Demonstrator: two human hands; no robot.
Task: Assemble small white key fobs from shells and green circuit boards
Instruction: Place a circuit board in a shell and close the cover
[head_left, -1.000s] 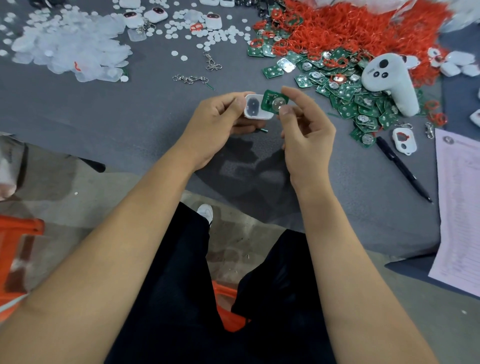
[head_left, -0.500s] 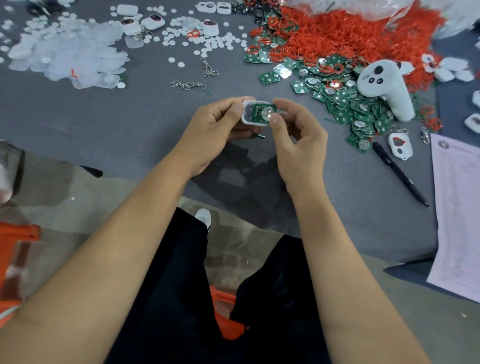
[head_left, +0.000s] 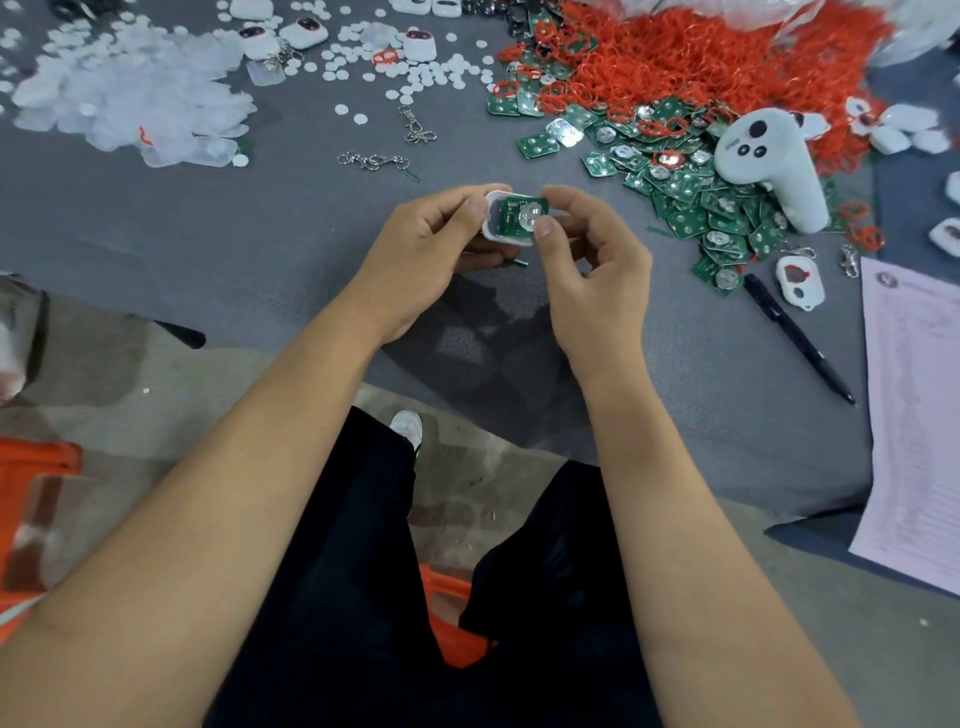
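Here the left hand (head_left: 415, 260) grips a white shell (head_left: 493, 231) above the grey desk (head_left: 260, 208), while the right hand's (head_left: 592, 275) fingers (head_left: 545, 226) pinch the green circuit board (head_left: 514, 215) lying in it.

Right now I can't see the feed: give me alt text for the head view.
Over a grey table, the left hand holds a white key fob shell while the right hand presses a green circuit board into it. More green boards, red rubber rings, a white controller and a black pen lie to the right.
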